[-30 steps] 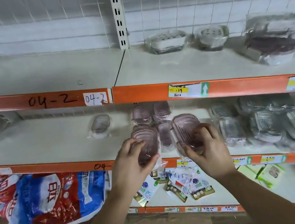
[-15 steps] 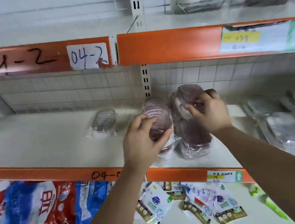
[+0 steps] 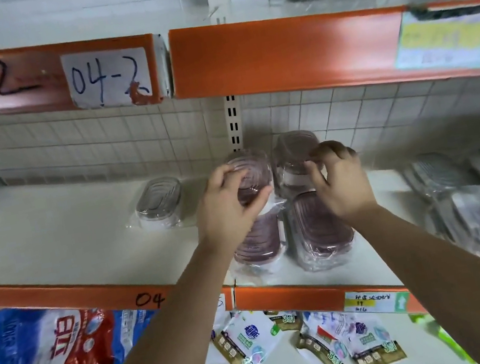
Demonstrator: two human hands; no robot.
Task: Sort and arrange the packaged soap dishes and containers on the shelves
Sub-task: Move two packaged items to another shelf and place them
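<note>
Pink wrapped soap dishes sit four together on the shelf, just below the slotted post. The left hand curls round the rear-left dish; the right hand pinches the top of the rear-right dish. Two front dishes lie flat, farther from the post. A clear dish lies left of the post, blurred grey packs to its right.
</note>
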